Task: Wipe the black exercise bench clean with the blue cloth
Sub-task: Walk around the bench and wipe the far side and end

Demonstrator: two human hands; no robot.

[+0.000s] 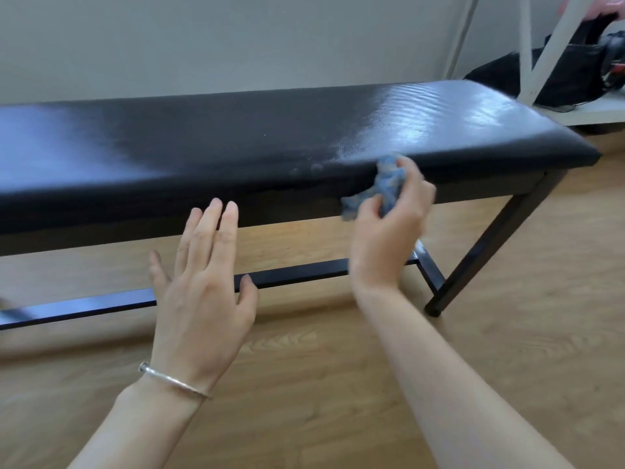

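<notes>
- One glossy black padded bench [236,143] on a metal frame runs lengthwise left to right.
- Right hand [385,228] grips the crumpled blue cloth [378,187] against its front edge.
- Left hand [203,292] hovers, fingers straight.

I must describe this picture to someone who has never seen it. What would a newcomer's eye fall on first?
First the long black bench spanning the picture, its padded top shining. Next the right hand, gripping a crumpled blue cloth at the bench's front edge, right of centre. The left hand is open in front of the bench, a silver bracelet on its wrist.
</notes>
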